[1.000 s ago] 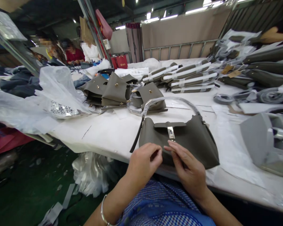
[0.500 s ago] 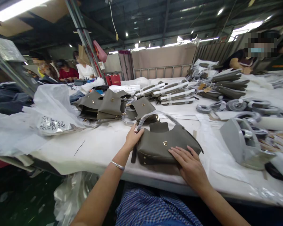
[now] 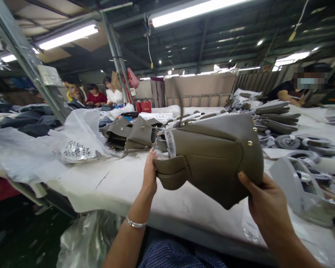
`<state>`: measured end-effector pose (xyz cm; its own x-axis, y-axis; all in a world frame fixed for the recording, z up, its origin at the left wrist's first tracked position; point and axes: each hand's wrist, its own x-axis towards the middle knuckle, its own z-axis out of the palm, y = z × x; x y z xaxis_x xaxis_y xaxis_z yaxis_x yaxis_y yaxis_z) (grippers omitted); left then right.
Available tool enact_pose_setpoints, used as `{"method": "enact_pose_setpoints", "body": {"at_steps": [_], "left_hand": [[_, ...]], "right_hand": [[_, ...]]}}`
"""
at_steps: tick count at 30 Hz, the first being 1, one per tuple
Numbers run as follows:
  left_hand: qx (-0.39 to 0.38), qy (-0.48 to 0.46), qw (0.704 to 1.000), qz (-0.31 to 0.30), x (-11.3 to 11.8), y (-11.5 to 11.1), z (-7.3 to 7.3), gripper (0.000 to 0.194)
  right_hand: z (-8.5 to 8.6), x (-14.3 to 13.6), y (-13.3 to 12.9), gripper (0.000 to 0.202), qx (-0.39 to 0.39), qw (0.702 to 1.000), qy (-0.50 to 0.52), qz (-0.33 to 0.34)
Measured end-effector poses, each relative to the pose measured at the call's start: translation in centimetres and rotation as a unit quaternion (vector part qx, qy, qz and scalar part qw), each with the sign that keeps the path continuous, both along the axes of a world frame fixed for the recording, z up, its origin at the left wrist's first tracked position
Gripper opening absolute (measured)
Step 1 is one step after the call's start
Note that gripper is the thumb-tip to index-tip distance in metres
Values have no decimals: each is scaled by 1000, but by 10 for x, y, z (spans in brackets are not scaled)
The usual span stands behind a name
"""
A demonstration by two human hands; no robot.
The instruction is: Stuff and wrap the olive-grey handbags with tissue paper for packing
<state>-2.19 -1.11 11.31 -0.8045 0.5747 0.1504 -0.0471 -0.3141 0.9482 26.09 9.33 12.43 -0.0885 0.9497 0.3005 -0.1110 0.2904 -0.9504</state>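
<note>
The bag that lay flat on the table half a second ago is now up in the air, lifted off the white cloth and turned so its underside faces the camera. The left hand (image 3: 150, 172) is closed on the olive handbag (image 3: 212, 156) at its left end, fingers hidden behind the leather and the thumb edge showing along the seam; a silver bracelet (image 3: 136, 223) sits on that wrist. The right hand (image 3: 268, 203) grips the bag's lower right corner, thumb pressed over the front face and the other fingers curled out of sight behind it. Between the two hands the bag hangs clear of the table (image 3: 123, 182), tilted, with its right end higher.

Just behind the left hand, a clear plastic wrap (image 3: 169, 143) trails from the bag's handle. Farther back on the table stands a cluster of matching olive bags (image 3: 131, 134), and to their left a crumpled plastic sheet (image 3: 78, 141) with writing on it. To the right lie stacked flat leather pieces (image 3: 276, 119) and grey tape rolls (image 3: 309, 143). A grey tape dispenser (image 3: 293, 182) stands near the right hand. Other people sit at the far end of the room.

The bag is smooth olive-grey leather, with curved stitched panels and small gold studs (image 3: 250, 143) near its right end.
</note>
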Motion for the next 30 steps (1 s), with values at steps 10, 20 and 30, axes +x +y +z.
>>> {"method": "enact_pose_setpoints", "body": {"at_steps": [10,20,30], "left_hand": [[-19,-161,984,-70,15,-41,-24,107],[-77,184,978,-63,49,-36,-2,106],[-184,261,948,-1,50,-48,-5,110]], "right_hand": [[-72,26,-10,41,-152,906,-294,263],[29,-56,9,42,392,832,-346,183],[36,-171,2,21,378,722,-240,528]]}}
